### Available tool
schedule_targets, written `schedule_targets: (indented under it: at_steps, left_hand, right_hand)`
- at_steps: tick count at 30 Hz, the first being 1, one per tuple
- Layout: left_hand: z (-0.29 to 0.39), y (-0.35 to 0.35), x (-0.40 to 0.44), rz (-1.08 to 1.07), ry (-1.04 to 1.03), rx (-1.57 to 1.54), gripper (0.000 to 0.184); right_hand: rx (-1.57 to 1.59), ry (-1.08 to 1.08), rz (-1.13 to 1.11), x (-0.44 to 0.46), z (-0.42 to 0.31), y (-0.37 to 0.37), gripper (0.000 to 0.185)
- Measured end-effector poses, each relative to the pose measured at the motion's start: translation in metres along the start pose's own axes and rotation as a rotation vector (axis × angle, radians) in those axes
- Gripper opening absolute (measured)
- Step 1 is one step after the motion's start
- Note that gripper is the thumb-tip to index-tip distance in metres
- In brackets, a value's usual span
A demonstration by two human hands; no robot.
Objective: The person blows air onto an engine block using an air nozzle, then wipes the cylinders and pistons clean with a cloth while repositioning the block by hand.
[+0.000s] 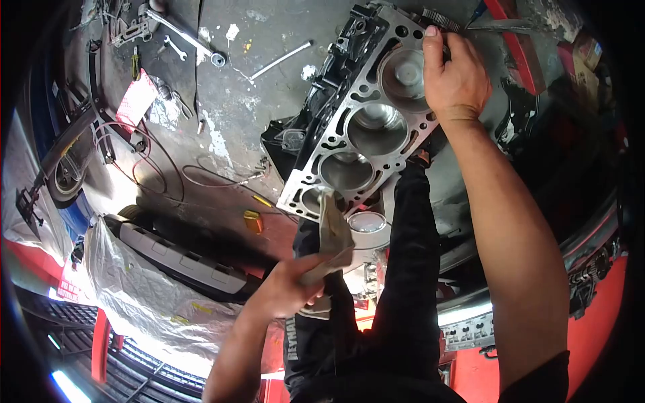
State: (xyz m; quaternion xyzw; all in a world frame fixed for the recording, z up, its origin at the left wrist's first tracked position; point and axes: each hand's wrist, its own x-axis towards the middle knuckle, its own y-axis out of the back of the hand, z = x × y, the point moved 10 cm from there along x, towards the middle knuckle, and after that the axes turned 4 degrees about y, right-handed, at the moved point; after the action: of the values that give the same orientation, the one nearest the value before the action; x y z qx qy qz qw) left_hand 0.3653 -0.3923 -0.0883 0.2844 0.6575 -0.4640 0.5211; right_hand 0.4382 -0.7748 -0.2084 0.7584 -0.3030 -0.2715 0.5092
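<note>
An engine block (339, 131) stands at a slant in front of me, its flat machined deck facing up with a row of open cylinder bores. My right hand (460, 80) grips its upper right edge beside the farthest bore. Lower down, my left hand (290, 289) is closed around a folded beige cloth (334, 232). The cloth's far end reaches the nearest bore (312, 198) and covers part of it. Pistons show inside the bores. Some fingers of both hands are hidden.
On the stained floor lie a ratchet (181, 37), a wrench (176, 48), a thin bar (281, 62) and pliers (181, 104). A round metal container (368, 223) sits below the block. Plastic-covered car parts (154, 302) are at lower left, a red stand leg (516, 50) at upper right.
</note>
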Motion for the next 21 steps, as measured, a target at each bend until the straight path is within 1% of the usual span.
schedule_targets:
  at_steps: [1, 2, 4, 5, 6, 7, 8, 9, 10, 12, 13, 14, 15, 16, 18, 19, 20, 21]
  left_hand:
    - [-0.013, 0.01, -0.005, 0.089, -0.112, -0.033, 0.047]
    - [-0.018, 0.013, -0.011, 0.083, -0.12, -0.025, 0.047]
    - [-0.004, 0.026, -0.028, 0.197, -0.308, 0.036, 0.044]
    - [-0.001, 0.029, -0.032, 0.215, -0.383, 0.024, 0.038]
    - [-0.005, 0.027, -0.033, 0.209, -0.383, 0.018, 0.038]
    - [-0.007, 0.035, -0.038, 0.332, -0.403, 0.05, 0.035]
    - [-0.007, 0.043, -0.045, 0.456, -0.423, 0.081, 0.032]
    - [0.004, 0.05, -0.049, 0.536, -0.506, 0.031, 0.02]
    - [0.005, 0.048, -0.04, 0.537, -0.511, 0.024, 0.02]
    - [-0.015, 0.068, -0.026, 0.755, -0.393, -0.345, 0.015]
    - [0.004, 0.073, -0.02, 0.885, -0.413, -0.215, 0.014]
    - [0.037, 0.07, -0.016, 0.989, -0.615, 0.018, 0.016]
    - [0.058, 0.058, -0.007, 1.106, -0.693, 0.175, 0.02]
    - [0.082, 0.044, 0.005, 1.14, -0.795, 0.327, 0.022]
    - [0.102, 0.025, 0.033, 1.112, -0.887, 0.463, 0.019]
    - [0.103, 0.024, 0.033, 1.109, -0.889, 0.468, 0.019]
    - [0.101, 0.027, 0.035, 1.089, -0.854, 0.437, 0.016]
    - [0.097, 0.03, 0.035, 1.067, -0.818, 0.409, 0.014]
  right_hand:
    - [-0.001, -0.002, 0.013, 0.002, -0.001, 0.001, 0.047]
    - [0.004, -0.005, 0.015, 0.002, -0.001, 0.002, 0.047]
    - [0.002, -0.008, 0.011, 0.001, 0.0, 0.001, 0.047]
    - [-0.012, 0.005, 0.033, 0.001, 0.0, 0.003, 0.046]
    - [-0.025, 0.018, 0.054, 0.0, -0.001, 0.004, 0.044]
    - [-0.031, 0.021, 0.05, -0.002, 0.002, 0.002, 0.044]
    - [-0.035, 0.031, 0.046, -0.003, 0.005, 0.001, 0.05]
    - [-0.036, 0.043, 0.045, -0.003, 0.005, 0.001, 0.055]
    - [-0.038, 0.051, 0.047, -0.002, 0.005, 0.001, 0.055]
    - [-0.075, 0.011, -0.002, -0.003, 0.009, -0.001, 0.057]
    - [-0.08, 0.016, 0.0, -0.003, 0.008, 0.0, 0.057]
    - [-0.087, -0.005, -0.017, -0.002, 0.01, -0.001, 0.057]
    - [-0.094, -0.028, -0.036, -0.002, 0.013, -0.003, 0.057]
    - [-0.096, -0.028, -0.036, -0.002, 0.012, -0.003, 0.057]
    - [-0.063, -0.054, -0.045, -0.001, 0.012, -0.002, 0.057]
    - [-0.063, -0.059, -0.043, -0.001, 0.006, 0.002, 0.057]
    - [-0.011, -0.041, -0.02, -0.002, -0.007, 0.01, 0.046]
    - [0.041, -0.026, 0.002, -0.004, -0.013, 0.015, 0.04]
